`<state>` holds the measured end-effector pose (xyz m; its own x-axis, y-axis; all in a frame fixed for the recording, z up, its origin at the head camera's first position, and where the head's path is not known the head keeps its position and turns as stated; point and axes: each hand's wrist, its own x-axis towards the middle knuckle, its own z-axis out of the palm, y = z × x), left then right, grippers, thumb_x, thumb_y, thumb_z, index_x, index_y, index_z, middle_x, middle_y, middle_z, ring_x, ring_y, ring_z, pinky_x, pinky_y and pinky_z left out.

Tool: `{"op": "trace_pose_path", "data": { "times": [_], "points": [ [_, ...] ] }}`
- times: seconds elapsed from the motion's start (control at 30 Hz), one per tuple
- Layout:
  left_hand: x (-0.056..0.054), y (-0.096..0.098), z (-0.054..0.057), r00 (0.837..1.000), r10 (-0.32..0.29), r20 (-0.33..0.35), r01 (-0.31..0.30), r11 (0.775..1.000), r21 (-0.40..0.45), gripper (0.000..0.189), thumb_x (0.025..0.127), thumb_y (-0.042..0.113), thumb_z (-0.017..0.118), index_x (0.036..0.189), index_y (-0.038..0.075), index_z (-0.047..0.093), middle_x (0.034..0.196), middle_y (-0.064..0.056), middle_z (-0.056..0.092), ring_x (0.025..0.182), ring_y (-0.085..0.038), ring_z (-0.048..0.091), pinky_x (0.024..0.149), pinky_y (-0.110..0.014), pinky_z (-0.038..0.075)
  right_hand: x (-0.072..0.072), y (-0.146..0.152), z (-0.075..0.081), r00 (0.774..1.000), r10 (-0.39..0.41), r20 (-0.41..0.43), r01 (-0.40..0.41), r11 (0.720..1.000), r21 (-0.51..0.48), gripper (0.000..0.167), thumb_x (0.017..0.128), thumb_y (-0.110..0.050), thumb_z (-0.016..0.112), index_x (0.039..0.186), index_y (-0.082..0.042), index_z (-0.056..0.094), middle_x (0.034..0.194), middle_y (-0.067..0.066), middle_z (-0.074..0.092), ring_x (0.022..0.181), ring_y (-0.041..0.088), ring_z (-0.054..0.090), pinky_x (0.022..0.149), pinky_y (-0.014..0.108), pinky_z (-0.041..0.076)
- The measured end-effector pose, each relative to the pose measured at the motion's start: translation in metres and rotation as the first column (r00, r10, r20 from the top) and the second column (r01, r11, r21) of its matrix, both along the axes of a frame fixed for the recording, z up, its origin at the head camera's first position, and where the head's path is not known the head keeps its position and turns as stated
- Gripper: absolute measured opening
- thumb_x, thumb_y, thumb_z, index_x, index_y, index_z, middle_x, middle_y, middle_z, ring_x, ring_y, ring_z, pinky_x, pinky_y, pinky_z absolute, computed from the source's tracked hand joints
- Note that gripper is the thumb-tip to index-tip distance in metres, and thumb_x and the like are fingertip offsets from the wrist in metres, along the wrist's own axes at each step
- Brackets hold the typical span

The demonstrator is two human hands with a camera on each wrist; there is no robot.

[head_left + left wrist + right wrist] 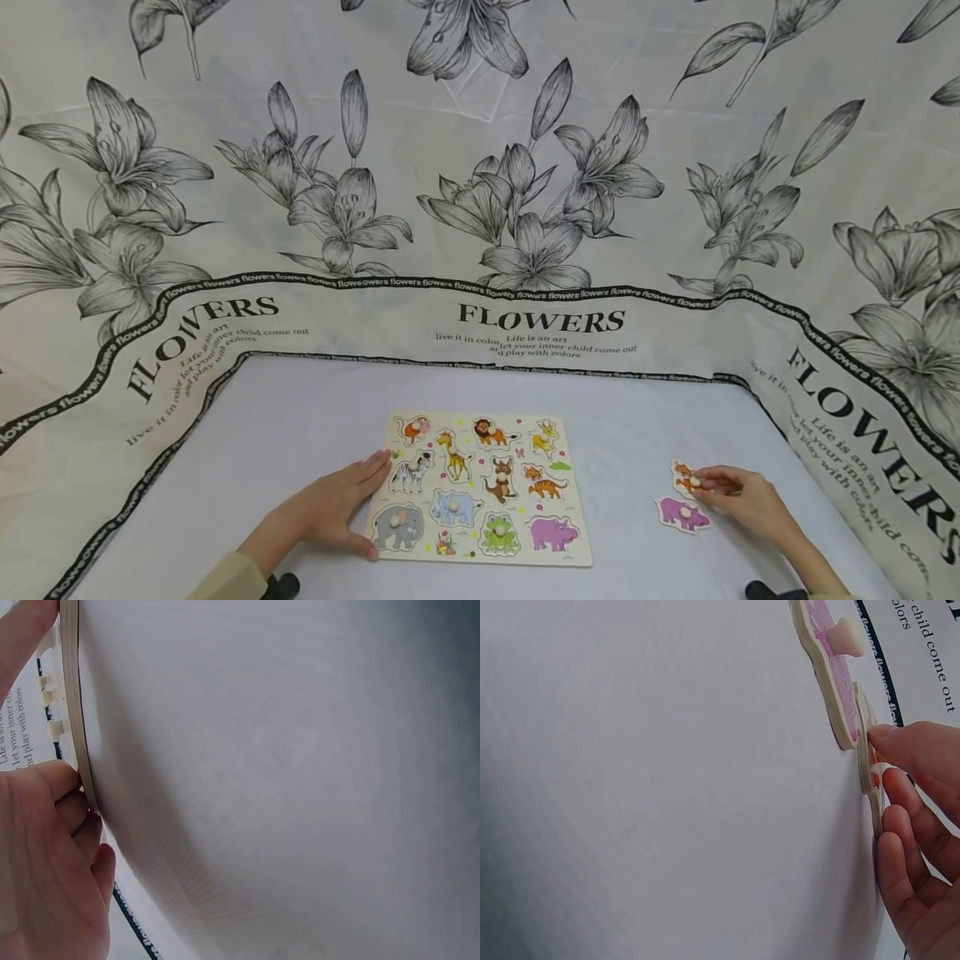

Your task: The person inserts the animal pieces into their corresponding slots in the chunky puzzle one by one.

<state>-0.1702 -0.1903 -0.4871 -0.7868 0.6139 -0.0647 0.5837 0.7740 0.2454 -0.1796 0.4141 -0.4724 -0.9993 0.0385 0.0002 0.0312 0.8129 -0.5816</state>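
Note:
A wooden animal puzzle board (517, 500) lies on the table. My left hand (330, 504) holds its left edge, with the thumb at the near corner and the fingers farther up. In the left wrist view, bent fingers (71, 799) meet the board's thin rim (73, 697). To the right, my right hand (742, 500) pinches an orange-and-white animal puzzle piece (681, 477) between thumb and fingers; they partly cover it. A purple hippo piece (682, 515) lies just in front of that piece, its knob (847, 636) visible in the right wrist view.
White cloth (622, 433) covers the table, with a strip of it between board and loose pieces. A flower-printed curtain (525, 208) with black lettering surrounds the back and sides. Dark rounded objects (283, 586) show at the near edge by both forearms.

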Motion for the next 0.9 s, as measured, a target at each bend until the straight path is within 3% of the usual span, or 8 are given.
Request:
{"op": "trace_pose_path", "data": {
  "times": [0.63, 0.9],
  "points": [
    [-0.0007, 0.0006, 0.0049, 1.000, 0.001, 0.020, -0.001, 1.000, 0.001, 0.118, 0.067, 0.079, 0.062, 0.150, 0.002, 0.028, 0.159, -0.015, 0.022, 0.145, -0.033, 0.028, 0.114, -0.048, 0.034, -0.0077, -0.0051, 0.0033, 0.999, -0.026, 0.042, 0.024, 0.999, 0.042, 0.045, 0.081, -0.030, 0.075, 0.110, 0.004, 0.068, 0.090, 0.008, 0.072, 0.069, 0.006, 0.054, 0.054, 0.020, 0.045],
    [0.0009, 0.0009, 0.0046, 1.000, -0.019, -0.011, 0.019, 1.000, -0.003, 0.117, 0.068, 0.079, 0.061, 0.149, 0.001, 0.029, 0.158, -0.016, 0.024, 0.144, -0.033, 0.030, 0.113, -0.048, 0.035, -0.0075, -0.0050, 0.0028, 0.998, -0.040, 0.043, 0.037, 0.998, 0.052, 0.041, 0.083, -0.029, 0.073, 0.107, 0.004, 0.069, 0.088, 0.007, 0.072, 0.067, 0.008, 0.052, 0.052, 0.021, 0.043]
  ]
}}
